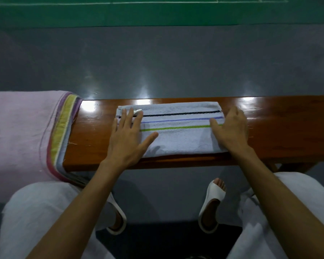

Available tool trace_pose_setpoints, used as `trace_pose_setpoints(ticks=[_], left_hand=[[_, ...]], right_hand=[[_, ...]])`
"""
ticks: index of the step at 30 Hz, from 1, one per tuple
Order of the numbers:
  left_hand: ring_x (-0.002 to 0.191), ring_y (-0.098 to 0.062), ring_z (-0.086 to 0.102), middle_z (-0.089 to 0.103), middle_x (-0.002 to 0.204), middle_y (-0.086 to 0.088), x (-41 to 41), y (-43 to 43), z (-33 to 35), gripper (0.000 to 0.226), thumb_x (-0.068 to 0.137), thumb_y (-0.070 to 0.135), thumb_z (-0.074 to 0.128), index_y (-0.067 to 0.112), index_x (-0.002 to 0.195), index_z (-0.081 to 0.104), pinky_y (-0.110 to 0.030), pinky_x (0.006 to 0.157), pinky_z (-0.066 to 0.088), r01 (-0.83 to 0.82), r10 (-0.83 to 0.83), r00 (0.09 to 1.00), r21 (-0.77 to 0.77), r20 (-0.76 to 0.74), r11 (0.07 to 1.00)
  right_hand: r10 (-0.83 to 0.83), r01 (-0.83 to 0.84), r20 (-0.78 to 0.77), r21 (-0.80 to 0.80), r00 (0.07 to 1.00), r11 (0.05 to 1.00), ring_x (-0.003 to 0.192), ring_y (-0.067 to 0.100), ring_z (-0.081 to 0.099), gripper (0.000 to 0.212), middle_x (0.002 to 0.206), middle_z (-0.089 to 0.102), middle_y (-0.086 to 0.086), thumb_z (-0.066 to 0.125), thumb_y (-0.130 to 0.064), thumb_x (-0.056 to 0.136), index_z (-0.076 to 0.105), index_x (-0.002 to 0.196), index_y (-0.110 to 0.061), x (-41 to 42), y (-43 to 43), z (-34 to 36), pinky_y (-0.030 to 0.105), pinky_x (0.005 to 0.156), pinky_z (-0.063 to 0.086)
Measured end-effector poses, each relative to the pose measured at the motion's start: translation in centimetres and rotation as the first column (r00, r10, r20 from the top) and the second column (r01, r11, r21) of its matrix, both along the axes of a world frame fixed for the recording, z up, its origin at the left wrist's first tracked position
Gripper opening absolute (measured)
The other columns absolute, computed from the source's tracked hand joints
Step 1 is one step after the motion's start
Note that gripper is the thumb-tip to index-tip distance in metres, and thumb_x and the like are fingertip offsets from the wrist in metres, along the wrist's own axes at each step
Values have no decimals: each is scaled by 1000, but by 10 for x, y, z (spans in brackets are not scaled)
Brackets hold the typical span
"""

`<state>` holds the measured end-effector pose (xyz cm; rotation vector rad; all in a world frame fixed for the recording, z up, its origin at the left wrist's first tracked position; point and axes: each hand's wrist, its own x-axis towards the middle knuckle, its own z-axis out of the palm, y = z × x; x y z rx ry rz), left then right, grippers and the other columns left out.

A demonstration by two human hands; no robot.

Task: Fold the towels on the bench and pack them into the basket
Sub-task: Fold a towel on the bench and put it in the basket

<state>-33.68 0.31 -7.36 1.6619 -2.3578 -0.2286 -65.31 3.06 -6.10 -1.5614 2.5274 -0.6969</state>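
A white towel [178, 135] with a black, a purple and a green stripe lies folded flat across the brown wooden bench [288, 128]. My left hand [128, 139] lies flat on the towel's left end, fingers straight and spread. My right hand [231, 129] covers the towel's right end with the fingers bent over the edge; whether they pinch the cloth is hidden. No basket is in view.
A pink towel [21, 135] with yellow and purple border stripes drapes over the bench's left end. Beyond the bench lie a grey floor [157, 58] and a green court [120, 14]. My knees and white sandals are below the bench's near edge.
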Motion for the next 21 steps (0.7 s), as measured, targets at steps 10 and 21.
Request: trace_pose_setpoints(ticks=[10,21], left_hand=[[157,-24,-18,-13,172,-5,-24,10,-12,95,92,86,13,26,165,1,-52,127,-7,37,-44,995,85,90,996],[116,-10,58,60,128,7,-14,5,19,34,98,44,65,24,125,61,-29,93,56,67,151,706,278,-692,958]], right_hand=[[-26,6,103,194,994,981,87,26,59,23,101,63,8,57,-34,102,57,102,-11,-14,-8,7,39,73,50],[-27,37,383,-19,923,999,120,38,57,40,127,59,21,50,-34,103,52,128,-3,-61,-3,38,42,95,45]])
